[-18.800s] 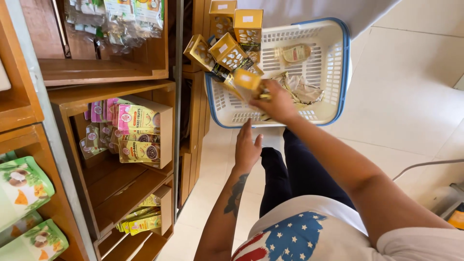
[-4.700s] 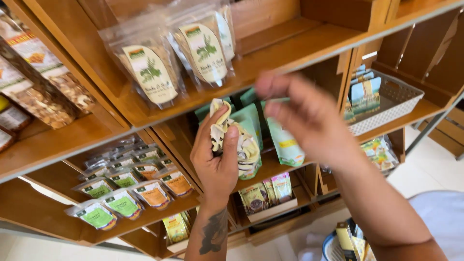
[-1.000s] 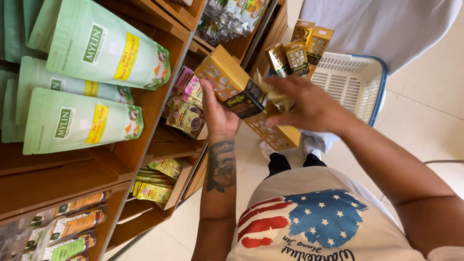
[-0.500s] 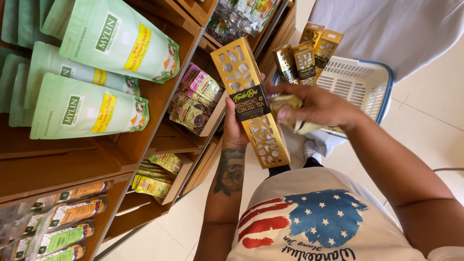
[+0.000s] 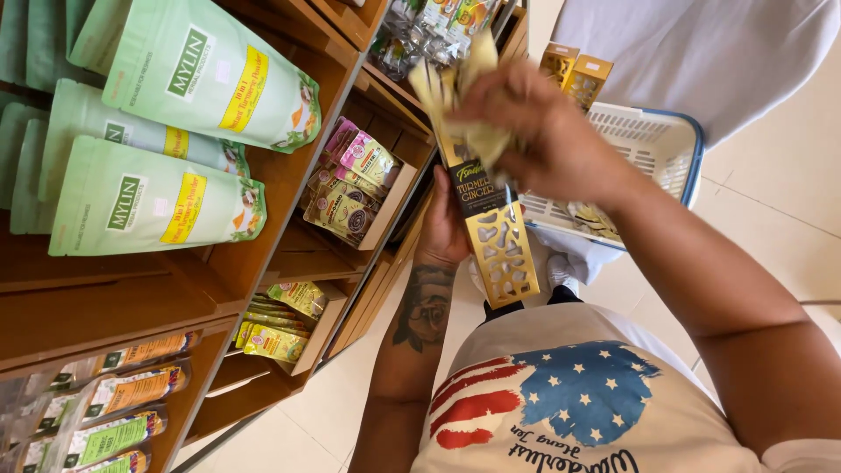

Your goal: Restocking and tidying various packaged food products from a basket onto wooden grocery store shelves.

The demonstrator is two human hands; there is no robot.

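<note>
Box (image 5: 495, 236) gripped in left hand (image 5: 445, 229); right hand (image 5: 539, 131) above it clutching pale packet (image 5: 477, 131)

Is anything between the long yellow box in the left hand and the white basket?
Yes. The right hand, holding pale blurred packets, crosses in front of the yellow box held by the left hand, partly between it and the basket.

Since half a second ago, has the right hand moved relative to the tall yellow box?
Yes. The right hand was at the box's middle, toward the white basket; now it covers the top of the tall yellow box held by the left hand.
</note>
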